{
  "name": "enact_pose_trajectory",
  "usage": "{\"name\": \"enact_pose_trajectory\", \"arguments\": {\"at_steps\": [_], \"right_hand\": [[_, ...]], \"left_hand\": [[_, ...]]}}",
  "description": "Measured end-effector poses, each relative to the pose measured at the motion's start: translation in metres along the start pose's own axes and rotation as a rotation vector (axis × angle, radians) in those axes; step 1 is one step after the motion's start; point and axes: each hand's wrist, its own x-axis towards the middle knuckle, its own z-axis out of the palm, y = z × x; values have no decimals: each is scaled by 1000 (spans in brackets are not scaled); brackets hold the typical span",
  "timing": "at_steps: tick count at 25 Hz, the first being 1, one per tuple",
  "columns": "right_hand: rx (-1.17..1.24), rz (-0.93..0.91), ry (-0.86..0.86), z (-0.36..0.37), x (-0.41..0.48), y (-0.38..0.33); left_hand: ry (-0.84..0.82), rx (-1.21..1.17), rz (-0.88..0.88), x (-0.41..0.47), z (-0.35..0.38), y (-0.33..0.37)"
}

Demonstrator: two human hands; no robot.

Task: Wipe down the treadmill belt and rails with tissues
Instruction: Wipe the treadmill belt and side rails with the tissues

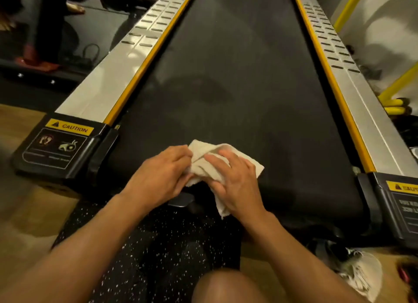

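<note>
Fingers of the left hand pinch the left edge of a crumpled off-white tissue wad, low centre of frame on the black treadmill belt. Right hand fingers curl over it, clamped. Silver slotted rails flank both sides.

left end cap: yellow label "CAUTION" | right end cap: label cut off, unreadable

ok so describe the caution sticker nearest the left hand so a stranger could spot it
Follow the silver left rail toward the camera to its black end cap. The yellow CAUTION sticker sits on top, fully visible, unlike its twin cut off at the right edge.
</note>
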Motion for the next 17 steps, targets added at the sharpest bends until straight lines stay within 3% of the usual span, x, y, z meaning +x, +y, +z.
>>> {"name": "enact_pose_trajectory", "arguments": {"at_steps": [4, 9, 11, 17], "right_hand": [[96, 40, -42, 24, 36, -43], [45, -149, -78, 29, 10, -44], [44, -138, -93, 29, 21, -45], [111, -110, -122, 51, 49, -85]], "left_hand": [[72, -11, -257, 0, -10, -18], [167, 34, -267, -39, 8, 2], [181, 32, -297, -37, 11, -3], [298, -51, -621, -42, 4, -19]]}}
